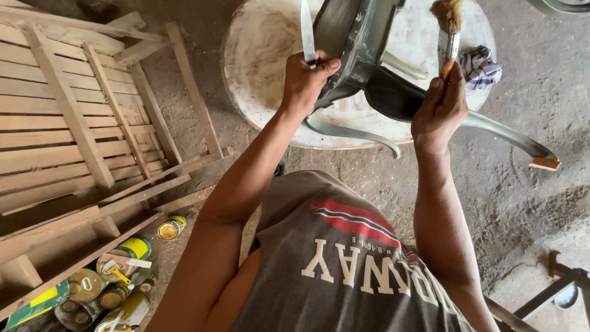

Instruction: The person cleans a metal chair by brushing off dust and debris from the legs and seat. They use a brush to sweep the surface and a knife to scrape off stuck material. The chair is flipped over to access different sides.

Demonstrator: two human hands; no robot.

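A grey-painted chair (362, 55) lies tipped on a round white table (258, 55), its curved legs pointing toward me. My left hand (305, 80) grips the chair's frame near a thin pale slat. My right hand (439, 107) holds a paintbrush (448, 34) upright, bristles up, just right of the chair's dark seat underside. One long grey leg (510, 135) with a bare wooden tip reaches out to the right.
A slatted wooden frame (80, 117) lies on the dirt floor at left. Several paint tins (123, 270) cluster at lower left. A checked cloth (479, 66) rests on the table's right rim. Metal bars (553, 289) show at lower right.
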